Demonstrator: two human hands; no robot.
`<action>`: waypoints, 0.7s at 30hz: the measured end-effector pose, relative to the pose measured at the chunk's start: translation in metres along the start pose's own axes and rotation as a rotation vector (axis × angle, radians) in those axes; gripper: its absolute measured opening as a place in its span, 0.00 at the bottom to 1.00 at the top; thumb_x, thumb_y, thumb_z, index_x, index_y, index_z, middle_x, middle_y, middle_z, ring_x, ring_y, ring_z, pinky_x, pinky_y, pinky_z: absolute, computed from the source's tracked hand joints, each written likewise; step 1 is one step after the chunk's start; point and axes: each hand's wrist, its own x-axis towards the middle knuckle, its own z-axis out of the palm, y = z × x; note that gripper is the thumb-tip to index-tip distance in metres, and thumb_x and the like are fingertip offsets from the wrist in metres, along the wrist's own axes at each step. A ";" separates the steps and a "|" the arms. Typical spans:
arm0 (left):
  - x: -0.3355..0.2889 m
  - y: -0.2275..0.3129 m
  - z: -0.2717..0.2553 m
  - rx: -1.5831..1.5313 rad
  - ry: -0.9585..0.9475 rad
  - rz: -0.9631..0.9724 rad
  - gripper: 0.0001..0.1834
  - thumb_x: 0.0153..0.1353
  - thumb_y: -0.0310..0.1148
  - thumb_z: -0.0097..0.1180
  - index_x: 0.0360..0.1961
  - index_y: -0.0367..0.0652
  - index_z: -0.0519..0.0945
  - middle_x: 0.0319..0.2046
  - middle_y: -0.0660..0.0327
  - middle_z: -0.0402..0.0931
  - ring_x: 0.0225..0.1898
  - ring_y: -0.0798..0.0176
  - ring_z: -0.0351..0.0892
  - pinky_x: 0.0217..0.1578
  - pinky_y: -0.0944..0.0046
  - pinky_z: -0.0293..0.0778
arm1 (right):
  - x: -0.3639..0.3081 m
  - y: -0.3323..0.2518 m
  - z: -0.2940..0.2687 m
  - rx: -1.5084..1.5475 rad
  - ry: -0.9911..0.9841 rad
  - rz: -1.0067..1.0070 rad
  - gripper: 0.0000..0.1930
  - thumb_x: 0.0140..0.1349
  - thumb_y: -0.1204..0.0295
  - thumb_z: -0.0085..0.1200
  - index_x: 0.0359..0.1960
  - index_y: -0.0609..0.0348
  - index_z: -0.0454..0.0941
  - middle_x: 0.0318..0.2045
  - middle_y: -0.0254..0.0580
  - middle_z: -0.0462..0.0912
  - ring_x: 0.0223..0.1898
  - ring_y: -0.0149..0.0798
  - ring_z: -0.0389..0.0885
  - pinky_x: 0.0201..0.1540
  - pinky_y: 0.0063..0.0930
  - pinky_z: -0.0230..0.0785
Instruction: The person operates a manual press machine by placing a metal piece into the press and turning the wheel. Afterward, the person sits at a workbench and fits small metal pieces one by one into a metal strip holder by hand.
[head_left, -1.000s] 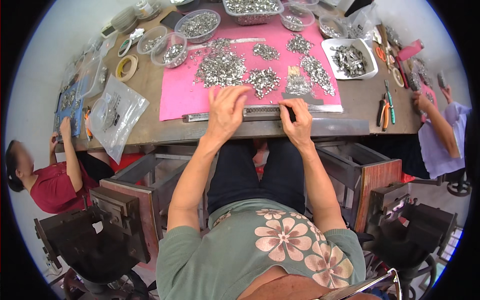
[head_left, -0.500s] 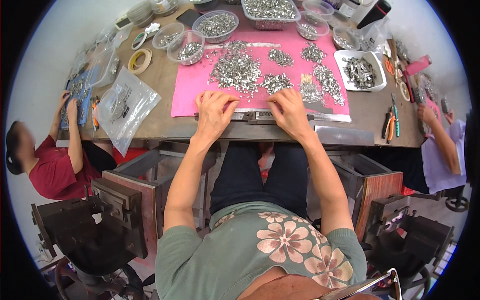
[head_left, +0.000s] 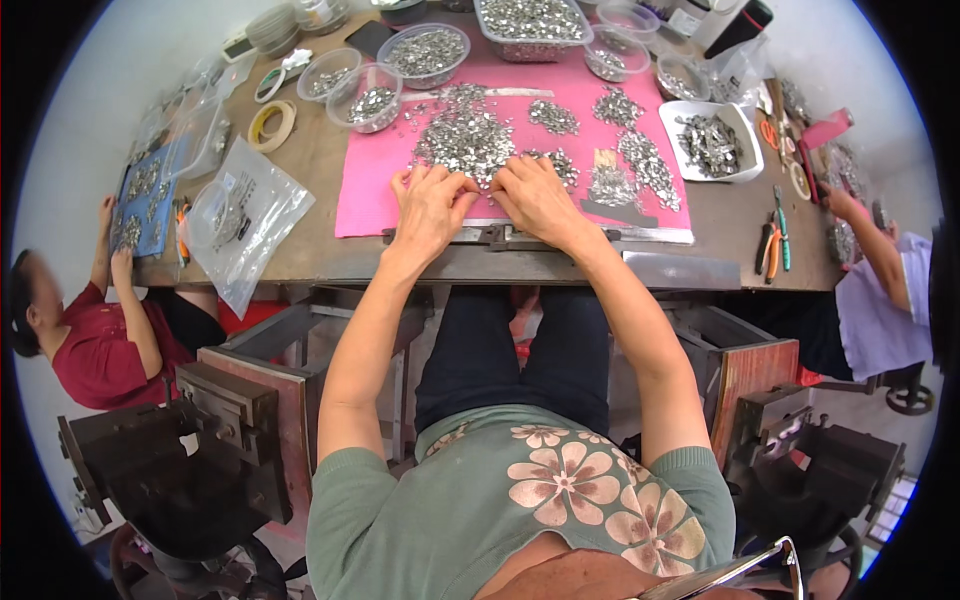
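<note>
Right hand (head_left: 543, 203), its grip unclear, partly hides a metal-piece pile (head_left: 567, 171).

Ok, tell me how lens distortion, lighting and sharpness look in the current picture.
Head view: black fisheye border with blue fringing, maroon-shirted co-worker skewed near it; head view: bright light glinting off metal pieces and clear bag; head view: left hand and right hand fairly crisp, anything they pinch too small to tell.

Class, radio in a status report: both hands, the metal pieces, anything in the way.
Left hand and right hand near large metal-piece pile, fingers bunched, grip unclear. Pile spread loose on pink mat. Right hand partly hides smaller pile.
</note>
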 end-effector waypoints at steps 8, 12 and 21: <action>0.003 -0.008 0.010 0.031 0.001 0.062 0.06 0.60 0.35 0.64 0.37 0.48 0.82 0.34 0.65 0.78 0.41 0.58 0.74 0.55 0.48 0.57 | 0.004 0.004 -0.007 -0.001 -0.026 -0.035 0.04 0.59 0.70 0.60 0.33 0.55 0.80 0.31 0.39 0.76 0.39 0.43 0.76 0.45 0.38 0.62; 0.003 -0.009 0.009 0.017 -0.010 0.047 0.06 0.61 0.35 0.64 0.37 0.48 0.82 0.34 0.65 0.77 0.41 0.58 0.74 0.56 0.49 0.56 | 0.003 0.010 -0.014 0.128 -0.088 0.062 0.03 0.60 0.71 0.59 0.32 0.55 0.82 0.33 0.40 0.79 0.40 0.45 0.79 0.47 0.40 0.64; 0.001 -0.009 0.010 -0.004 0.002 0.055 0.04 0.61 0.34 0.64 0.35 0.48 0.84 0.32 0.65 0.76 0.40 0.58 0.74 0.56 0.47 0.57 | 0.001 0.005 -0.009 0.147 -0.045 0.026 0.03 0.58 0.73 0.58 0.32 0.57 0.81 0.32 0.41 0.79 0.41 0.46 0.78 0.46 0.40 0.64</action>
